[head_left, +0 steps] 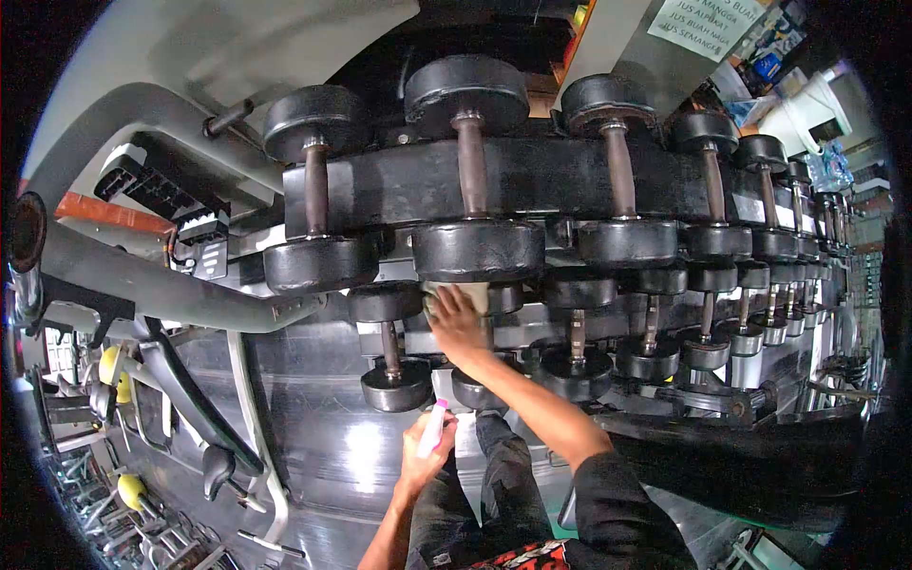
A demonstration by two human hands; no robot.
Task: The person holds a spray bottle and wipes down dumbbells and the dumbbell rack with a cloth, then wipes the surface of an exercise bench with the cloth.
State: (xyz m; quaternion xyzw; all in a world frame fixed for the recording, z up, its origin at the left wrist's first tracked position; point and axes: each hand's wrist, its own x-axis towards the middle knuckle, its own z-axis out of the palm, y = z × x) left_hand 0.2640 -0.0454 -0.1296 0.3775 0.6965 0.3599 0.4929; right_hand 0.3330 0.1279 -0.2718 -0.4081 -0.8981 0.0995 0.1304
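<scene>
My left hand point(425, 456) is closed around a white spray bottle with a pink nozzle point(435, 424), held upright before my legs. My right hand point(456, 321) reaches forward over the lower rack row, its fingers pressing a pale cloth point(469, 297) against the far head of a lower dumbbell point(503, 297). That dumbbell's handle is mostly hidden behind my hand and forearm. Directly above the cloth is the near head of a large black dumbbell point(478, 249) on the upper row. Another lower dumbbell point(389, 350) lies just left of my right hand.
A two-tier rack point(370, 185) carries several black dumbbells stretching away to the right. At left stands a grey exercise machine point(180, 294) with a curved frame. A white bucket point(807, 114) and a paper sign point(703, 27) are at the upper right. Dark flooring point(323, 446) shows below.
</scene>
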